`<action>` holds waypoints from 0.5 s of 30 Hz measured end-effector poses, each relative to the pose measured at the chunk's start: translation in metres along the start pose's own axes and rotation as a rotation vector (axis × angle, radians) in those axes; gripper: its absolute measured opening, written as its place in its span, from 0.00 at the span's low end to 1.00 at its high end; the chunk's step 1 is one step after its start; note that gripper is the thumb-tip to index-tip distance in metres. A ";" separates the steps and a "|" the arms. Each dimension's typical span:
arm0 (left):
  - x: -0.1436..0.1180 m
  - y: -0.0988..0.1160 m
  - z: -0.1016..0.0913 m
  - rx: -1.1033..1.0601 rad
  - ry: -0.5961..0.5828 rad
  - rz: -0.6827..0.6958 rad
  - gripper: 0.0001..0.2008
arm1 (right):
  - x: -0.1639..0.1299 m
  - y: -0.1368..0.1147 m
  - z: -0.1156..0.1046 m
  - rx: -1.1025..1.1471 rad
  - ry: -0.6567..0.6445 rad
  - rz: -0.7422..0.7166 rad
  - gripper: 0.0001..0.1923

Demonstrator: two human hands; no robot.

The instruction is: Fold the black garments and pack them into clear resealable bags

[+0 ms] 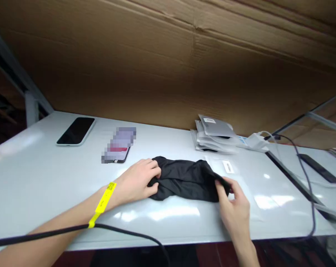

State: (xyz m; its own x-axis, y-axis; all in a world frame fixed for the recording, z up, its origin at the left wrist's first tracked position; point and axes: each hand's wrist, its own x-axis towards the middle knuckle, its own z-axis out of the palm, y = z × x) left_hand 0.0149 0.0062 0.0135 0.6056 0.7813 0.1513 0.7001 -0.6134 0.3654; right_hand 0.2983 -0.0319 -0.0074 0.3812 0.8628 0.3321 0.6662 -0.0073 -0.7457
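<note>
A piece of black cloth (184, 180), loosely folded into a long strip, lies on the white shelf surface (168, 231); what kind of item it is I cannot make out. My left hand (141, 180) grips its left end, with the fingers curled over the edge. At the other end, my right hand (234, 204) pinches the right edge between thumb and fingers and lifts it slightly. Partly under the right side of the cloth and beyond it lies a clear plastic bag with a white barcode label (228, 167).
Two phones lie at the left: one dark-screened (76, 131), one with a blurred screen (120, 144). A stack of packed plastic bags (215, 135) sits at the back. White power adapters (256, 141) and cables are at right. Cardboard (156, 74) walls the back; a tagged black cable (129, 230) crosses in front.
</note>
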 end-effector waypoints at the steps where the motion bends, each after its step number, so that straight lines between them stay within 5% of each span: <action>1: 0.000 -0.001 -0.001 0.012 0.004 -0.007 0.03 | 0.002 0.001 -0.004 -0.003 0.041 0.038 0.19; 7: -0.001 -0.007 -0.007 0.121 -0.031 -0.042 0.08 | 0.016 0.030 -0.024 0.001 0.199 0.155 0.25; 15: -0.001 -0.008 -0.006 0.172 -0.029 -0.065 0.10 | 0.020 0.059 -0.032 -0.067 -0.074 0.192 0.29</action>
State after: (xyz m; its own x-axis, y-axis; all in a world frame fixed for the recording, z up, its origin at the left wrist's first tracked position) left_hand 0.0063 0.0106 0.0160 0.5655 0.8180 0.1052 0.7912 -0.5741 0.2107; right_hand 0.3656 -0.0314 -0.0258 0.4591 0.8769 0.1425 0.6277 -0.2067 -0.7505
